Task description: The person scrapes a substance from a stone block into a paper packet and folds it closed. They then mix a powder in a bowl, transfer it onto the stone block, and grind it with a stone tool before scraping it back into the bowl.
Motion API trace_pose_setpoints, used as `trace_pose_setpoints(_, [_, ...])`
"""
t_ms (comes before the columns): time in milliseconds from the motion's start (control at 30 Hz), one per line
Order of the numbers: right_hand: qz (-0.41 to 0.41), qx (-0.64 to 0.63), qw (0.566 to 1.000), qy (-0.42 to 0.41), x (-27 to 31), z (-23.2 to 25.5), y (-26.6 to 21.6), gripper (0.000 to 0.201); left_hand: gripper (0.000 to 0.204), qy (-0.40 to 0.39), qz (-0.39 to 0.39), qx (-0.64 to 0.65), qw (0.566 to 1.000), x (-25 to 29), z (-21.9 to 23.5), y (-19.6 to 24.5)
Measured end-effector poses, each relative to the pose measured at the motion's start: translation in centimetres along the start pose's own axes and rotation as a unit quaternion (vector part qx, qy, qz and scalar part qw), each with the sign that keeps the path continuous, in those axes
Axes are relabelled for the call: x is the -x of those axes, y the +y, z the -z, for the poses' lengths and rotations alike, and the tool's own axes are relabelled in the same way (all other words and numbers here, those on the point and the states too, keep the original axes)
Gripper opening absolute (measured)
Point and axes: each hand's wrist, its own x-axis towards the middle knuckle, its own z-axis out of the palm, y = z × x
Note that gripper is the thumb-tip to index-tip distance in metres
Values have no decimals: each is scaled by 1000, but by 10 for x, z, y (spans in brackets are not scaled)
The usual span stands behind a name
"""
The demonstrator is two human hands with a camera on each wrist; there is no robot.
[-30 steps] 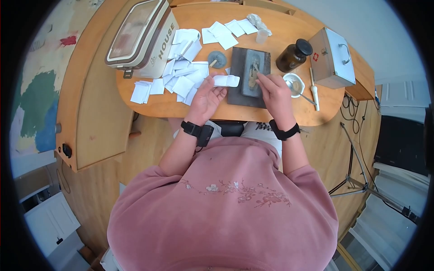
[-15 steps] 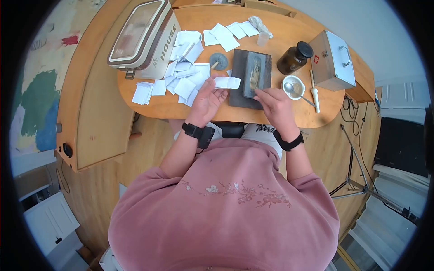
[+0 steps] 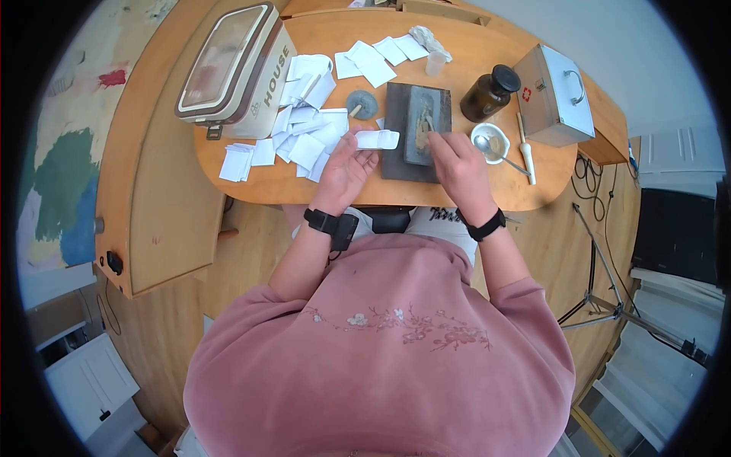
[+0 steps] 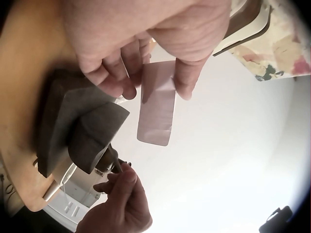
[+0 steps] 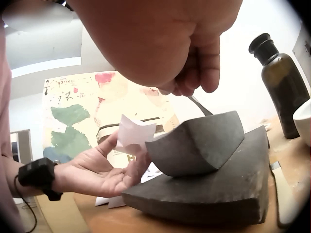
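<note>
The left hand (image 3: pixel 344 177) pinches a small folded white paper (image 3: pixel 378 140) between thumb and fingers, just left of a dark slab (image 3: pixel 396 164). On that slab rests a grey trough-shaped block (image 3: pixel 415 152) with tan material (image 3: pixel 423 137) in its hollow. Over the block's near right side, the right hand (image 3: pixel 463 171) pinches a thin metal tool (image 5: pixel 200 106) whose far end reaches down to the hollow. In the left wrist view the paper (image 4: pixel 157 104) hangs from the left hand (image 4: pixel 141 39), and the right hand (image 4: pixel 119 201) grips the tool below it.
Loose white papers (image 3: pixel 308 150) and a lidded box (image 3: pixel 263 95) lie left; a grey disc (image 3: pixel 362 104) is behind the left hand. To the right stand a brown bottle (image 3: pixel 486 97), white bowl with spoon (image 3: pixel 495 152), white-handled tool (image 3: pixel 528 164) and metal case (image 3: pixel 560 114).
The right hand drew back toward the block's near end, then moved forward again over the hollow with its tool. The left hand keeps hold of the paper, nearly still.
</note>
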Motion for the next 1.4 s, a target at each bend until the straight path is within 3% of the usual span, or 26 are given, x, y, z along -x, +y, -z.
trace_pose_setpoints(233, [-12,-18,999,-44,14,-5,-11,21,44,-6,-7,9,1000,-1,4,1])
trace_pose_setpoints(300, [-25,-3,1000,14,6,-9,-5,17,43,-7,-3,6,1000,-1,3,1])
trace_pose_setpoints(433, [-36,-19,999,-8,20,-9,-8,15,41,-16,-6,0,1000,-1,-1,4])
trace_pose_setpoints(600, [-75,-27,996,47,35,-13,-22,24,41,5,1,6,1000,1,3,0])
trace_pose_setpoints(800, [-114,-59,990,57,51,-37,-37,27,44,5,6,4,1000,2,3,2])
trace_pose_setpoints(1033, [-162,-122,974,100,44,-46,-54,18,47,14,3,-4,1000,4,5,3])
trace_pose_setpoints(1333, [-353,-318,863,173,48,-62,-66,20,45,11,5,3,1000,4,1,1])
trace_pose_setpoints(1400, [-407,-407,793,202,45,-61,-70,21,45,11,6,3,1000,3,2,1])
